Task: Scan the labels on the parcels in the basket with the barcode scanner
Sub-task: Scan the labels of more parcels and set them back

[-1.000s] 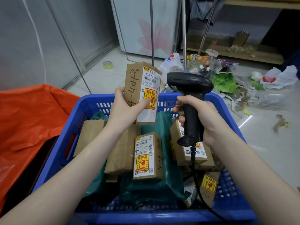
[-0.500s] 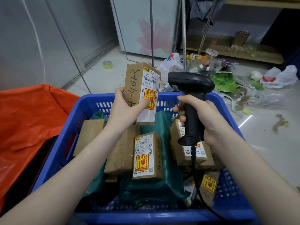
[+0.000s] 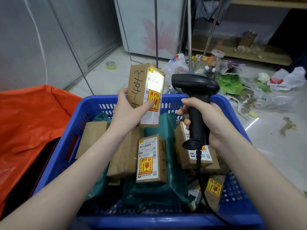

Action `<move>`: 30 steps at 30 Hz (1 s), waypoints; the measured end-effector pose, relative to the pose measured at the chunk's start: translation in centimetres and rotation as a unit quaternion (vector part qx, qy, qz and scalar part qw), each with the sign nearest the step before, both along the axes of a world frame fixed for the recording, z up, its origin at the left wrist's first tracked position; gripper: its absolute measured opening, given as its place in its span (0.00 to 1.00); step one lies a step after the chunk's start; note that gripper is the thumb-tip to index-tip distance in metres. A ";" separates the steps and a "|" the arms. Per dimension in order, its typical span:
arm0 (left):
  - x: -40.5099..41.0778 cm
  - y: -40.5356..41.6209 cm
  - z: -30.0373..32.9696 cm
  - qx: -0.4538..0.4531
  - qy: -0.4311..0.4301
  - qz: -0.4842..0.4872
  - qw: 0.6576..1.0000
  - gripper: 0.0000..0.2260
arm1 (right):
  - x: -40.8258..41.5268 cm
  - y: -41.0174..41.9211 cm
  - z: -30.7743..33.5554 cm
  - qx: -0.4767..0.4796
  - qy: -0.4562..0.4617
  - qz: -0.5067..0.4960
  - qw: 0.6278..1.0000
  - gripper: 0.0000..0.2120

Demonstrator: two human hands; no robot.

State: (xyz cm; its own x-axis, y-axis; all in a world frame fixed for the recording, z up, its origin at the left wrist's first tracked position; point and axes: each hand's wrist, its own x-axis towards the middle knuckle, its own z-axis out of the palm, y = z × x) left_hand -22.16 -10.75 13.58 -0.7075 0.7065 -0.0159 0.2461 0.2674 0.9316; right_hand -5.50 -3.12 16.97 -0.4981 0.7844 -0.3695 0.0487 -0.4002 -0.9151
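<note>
My left hand (image 3: 127, 113) holds a box (image 3: 146, 95) upright above the far rim of the basket (image 3: 54, 156). My thumb presses the label face, on the red and yellow sticker, and my other fingers wrap round the back, so the box is pinched between them. The top of its label (image 3: 153, 90) glows pale under a patch of light, and handwriting runs down the brown side facing me.

My right hand (image 3: 211, 120) is closed round the grip of the scanner (image 3: 195, 90), fingers curled across the front of the handle. The scanner's head is level with the box, just beside it, apart from it, its nose turned toward the lit label. Its cable (image 3: 201, 183) drops from the base of the handle into the basket's near right corner.

In the basket, more boxes lie on green bags (image 3: 166, 188). One in the middle (image 3: 151, 160) lies label up; another (image 3: 196, 156) sits at the right side, partly behind the scanner's handle. An orange bag (image 3: 33, 117) lies left of the basket.
</note>
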 end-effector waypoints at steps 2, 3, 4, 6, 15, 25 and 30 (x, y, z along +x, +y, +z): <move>0.0 0.0 0.1 -0.002 0.001 0.001 1.000 0.31 | 0.0 0.0 0.0 0.001 0.000 0.000 1.000 0.08; 0.0 0.0 0.1 -0.003 0.001 0.002 1.000 0.31 | 0.0 0.0 0.0 0.001 0.000 0.000 1.000 0.08; 0.0 0.0 0.1 -0.003 0.002 0.002 1.000 0.31 | 0.0 0.0 0.1 0.001 0.000 0.000 1.000 0.08; 0.0 0.0 0.1 -0.005 0.003 0.003 1.000 0.31 | 0.0 0.0 0.1 0.000 -0.001 0.001 1.000 0.08; -0.2 0.1 0.0 -0.011 0.008 0.005 1.000 0.31 | 0.0 0.0 0.0 -0.005 0.004 0.007 1.000 0.06; -0.2 0.2 0.0 -0.015 0.001 0.007 1.000 0.31 | -0.1 0.0 0.0 0.002 -0.004 0.007 1.000 0.07; -0.3 0.1 -0.1 -0.011 -0.006 0.007 1.000 0.31 | 0.0 0.0 -0.1 0.007 -0.005 0.012 1.000 0.07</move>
